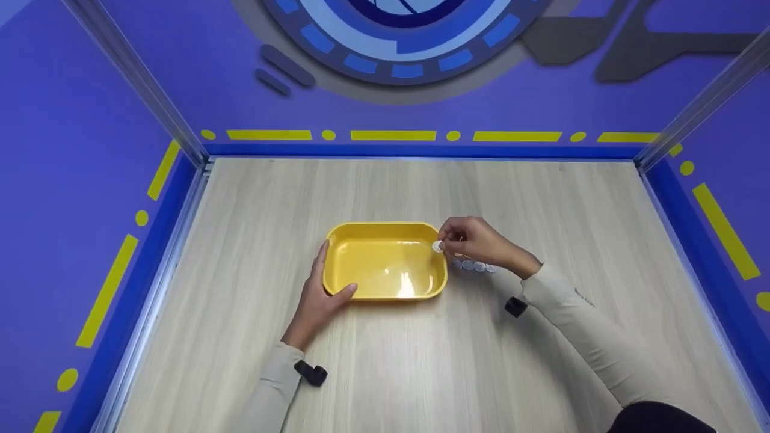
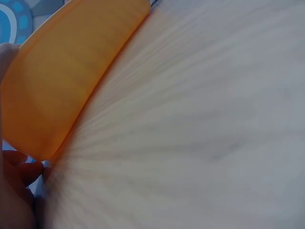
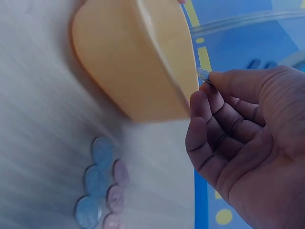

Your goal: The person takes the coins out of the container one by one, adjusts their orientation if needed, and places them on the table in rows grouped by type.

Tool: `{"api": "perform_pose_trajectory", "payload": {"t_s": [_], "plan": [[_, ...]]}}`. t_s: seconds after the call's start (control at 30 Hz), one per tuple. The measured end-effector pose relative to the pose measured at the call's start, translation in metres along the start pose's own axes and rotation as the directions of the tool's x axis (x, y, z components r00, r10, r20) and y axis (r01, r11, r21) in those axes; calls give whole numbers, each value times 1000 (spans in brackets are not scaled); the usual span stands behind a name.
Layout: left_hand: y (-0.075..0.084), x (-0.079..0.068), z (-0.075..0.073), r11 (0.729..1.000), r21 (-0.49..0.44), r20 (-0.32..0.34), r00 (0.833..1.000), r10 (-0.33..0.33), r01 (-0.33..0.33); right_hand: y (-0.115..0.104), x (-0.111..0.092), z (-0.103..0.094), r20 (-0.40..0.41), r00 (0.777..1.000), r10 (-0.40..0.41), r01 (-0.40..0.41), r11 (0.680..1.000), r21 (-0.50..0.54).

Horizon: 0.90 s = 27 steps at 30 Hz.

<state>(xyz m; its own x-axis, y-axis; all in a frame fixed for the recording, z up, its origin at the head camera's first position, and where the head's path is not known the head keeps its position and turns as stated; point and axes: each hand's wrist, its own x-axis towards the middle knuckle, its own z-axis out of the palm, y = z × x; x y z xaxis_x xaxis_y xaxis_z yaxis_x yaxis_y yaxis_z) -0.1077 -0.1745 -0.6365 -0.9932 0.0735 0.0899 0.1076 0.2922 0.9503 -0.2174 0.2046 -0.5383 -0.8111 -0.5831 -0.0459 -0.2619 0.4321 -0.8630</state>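
Note:
A yellow plastic tray (image 1: 385,261) with rounded corners lies on the table. My left hand (image 1: 319,300) grips its near left corner, thumb over the front rim and fingers along the outer left wall. Between thumb and forefinger my right hand (image 1: 478,240) pinches a silver coin (image 1: 438,246), held at the tray's right rim. The right wrist view shows this coin (image 3: 204,75) tilted nearly edge-on, the other fingers curled below. Several silver coins (image 3: 91,181) lie in a row beside several copper-toned coins (image 3: 116,198), right of the tray and partly hidden under my right hand in the head view.
The light wood table (image 1: 385,367) is bounded by blue printed panels (image 1: 385,117) at the back and both sides. Metal rails (image 1: 180,240) run along its side edges. Each sleeve cuff carries a small black wrist device (image 1: 311,373).

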Motion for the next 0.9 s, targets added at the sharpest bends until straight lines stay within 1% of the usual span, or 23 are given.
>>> {"api": "perform_pose_trajectory", "payload": {"t_s": [0.17, 0.3, 0.43, 0.7, 0.9], "plan": [[0, 1, -1, 1000, -6, 3, 1000, 1, -1, 17, -14, -4, -38, 999, 26, -24, 999, 49], [0, 1, -1, 1000, -2, 0, 1000, 3, -3, 28, -24, -6, -71, 995, 63, -61, 998, 35], [1, 0, -1, 1000, 0, -3, 1000, 3, -3, 38, -32, -7, -88, 991, 97, -95, 995, 24], [1, 1, 0, 1000, -11, 2, 1000, 11, -11, 54, -51, -11, -126, 982, 140, -133, 989, 62], [0, 0, -1, 1000, 7, 2, 1000, 7, -7, 64, -67, -15, -158, 972, 173, -167, 985, 52]]}}
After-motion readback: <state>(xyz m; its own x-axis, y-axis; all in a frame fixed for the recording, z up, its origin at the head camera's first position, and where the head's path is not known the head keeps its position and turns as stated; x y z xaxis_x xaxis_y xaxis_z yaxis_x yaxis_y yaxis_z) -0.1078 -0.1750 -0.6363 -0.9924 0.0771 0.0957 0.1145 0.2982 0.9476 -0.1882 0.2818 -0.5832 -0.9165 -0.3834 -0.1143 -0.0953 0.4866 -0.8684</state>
